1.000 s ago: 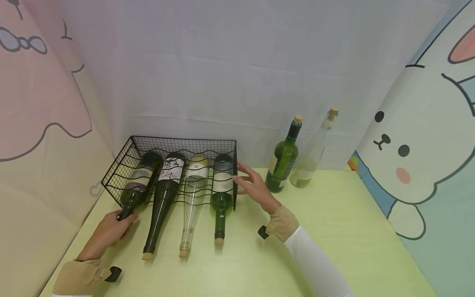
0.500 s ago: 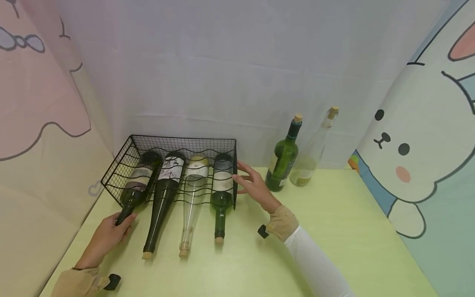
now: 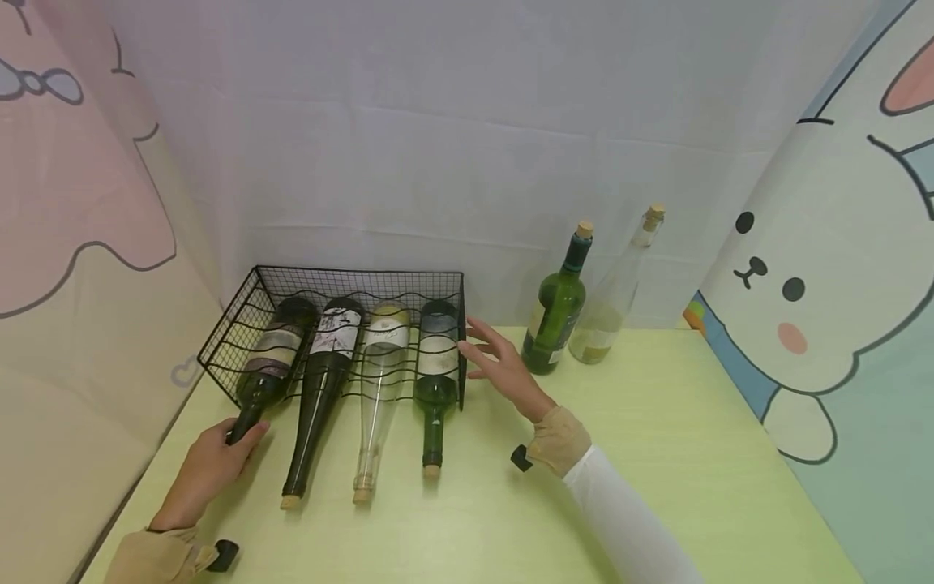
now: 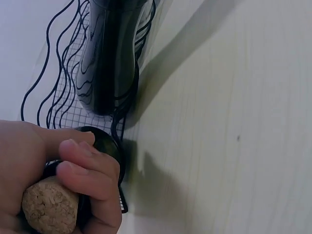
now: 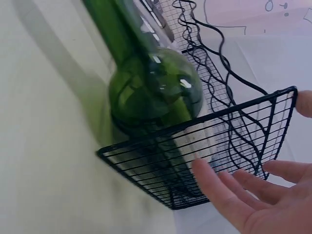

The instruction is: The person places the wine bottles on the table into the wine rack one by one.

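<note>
My left hand (image 3: 207,466) grips the neck of a dark green wine bottle (image 3: 272,357) in the leftmost slot of a black wire rack (image 3: 365,280). In the left wrist view the fingers curl round that neck, and its cork (image 4: 50,205) pokes out of the fist. My right hand (image 3: 505,369) rests with spread fingers at the rack's right end; the right wrist view has its fingertips at the mesh side panel (image 5: 209,151). Beside the held bottle lie a black bottle (image 3: 317,422), a clear bottle (image 3: 378,414) and a green bottle (image 3: 435,397), necks toward me.
To the right of the rack, a corked green bottle (image 3: 558,312) and a corked clear bottle (image 3: 609,312) stand upright near the back edge of the pale green table (image 3: 693,454). White cloth (image 3: 438,122) hangs behind. Printed curtains (image 3: 839,284) flank both sides.
My left hand has shifted slightly down and toward me along the bottle's neck, now wrapped round its end. The right hand and the other bottles have stayed put.
</note>
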Tool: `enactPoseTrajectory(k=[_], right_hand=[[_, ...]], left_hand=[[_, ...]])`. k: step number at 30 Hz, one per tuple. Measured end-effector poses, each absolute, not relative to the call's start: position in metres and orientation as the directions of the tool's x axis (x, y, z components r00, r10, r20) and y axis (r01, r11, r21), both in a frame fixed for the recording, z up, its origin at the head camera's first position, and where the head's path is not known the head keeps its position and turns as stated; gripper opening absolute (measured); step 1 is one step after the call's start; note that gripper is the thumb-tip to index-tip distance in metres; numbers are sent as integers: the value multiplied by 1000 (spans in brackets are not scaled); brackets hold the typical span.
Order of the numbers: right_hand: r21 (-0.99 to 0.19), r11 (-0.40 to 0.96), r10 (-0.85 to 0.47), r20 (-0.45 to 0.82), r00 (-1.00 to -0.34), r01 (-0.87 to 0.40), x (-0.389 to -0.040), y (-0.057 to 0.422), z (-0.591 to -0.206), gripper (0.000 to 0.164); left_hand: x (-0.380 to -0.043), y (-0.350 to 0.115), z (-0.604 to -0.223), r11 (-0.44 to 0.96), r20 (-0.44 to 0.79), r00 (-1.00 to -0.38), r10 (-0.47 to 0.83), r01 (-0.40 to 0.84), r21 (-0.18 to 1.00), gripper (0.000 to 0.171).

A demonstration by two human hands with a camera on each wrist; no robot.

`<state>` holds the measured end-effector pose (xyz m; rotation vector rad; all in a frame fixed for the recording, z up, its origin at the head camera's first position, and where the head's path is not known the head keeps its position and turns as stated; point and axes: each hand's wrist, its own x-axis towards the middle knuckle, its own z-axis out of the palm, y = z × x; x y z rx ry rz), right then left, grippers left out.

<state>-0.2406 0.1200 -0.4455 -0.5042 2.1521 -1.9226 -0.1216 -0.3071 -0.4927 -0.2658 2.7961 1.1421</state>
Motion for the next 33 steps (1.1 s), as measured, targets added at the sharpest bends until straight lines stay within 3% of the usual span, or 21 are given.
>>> enactPoseTrajectory(k=[4, 7, 10, 13, 19, 26, 29, 33], right_hand=[[-964, 110, -310, 196, -930, -240, -233, 130, -456, 52], [-925, 158, -235, 305, -923, -346, -225, 144, -459, 43], [-877, 210, -185, 399, -898, -433, -215, 161, -456, 38], [-813, 290, -139, 487, -862, -505, -202, 179, -447, 33], [-734, 439, 16, 583, -813, -518, -193, 214, -439, 32], [-753, 492, 76, 538, -840, -438, -208, 237, -439, 55], [-793, 467, 57, 470, -881, -392, -216, 239, -441, 66], [-833, 435, 28, 391, -920, -341, -227, 236, -448, 74]], left_hand=[[-119, -309, -493, 639, -240, -964, -118, -258, 725, 60], [-116, -312, -491, 585, -288, -950, -120, -302, 753, 78], [-111, -316, -489, 610, -279, -952, -127, -297, 734, 92], [-102, -320, -486, 672, -232, -963, -140, -264, 691, 91], [-84, -322, -481, 680, -76, -972, -224, -212, 702, 78], [-83, -300, -457, 664, 172, -930, -324, -93, 742, 59], [-90, -279, -445, 698, 333, -901, -278, 49, 714, 53], [-99, -244, -435, 725, 530, -842, -101, 303, 619, 50]])
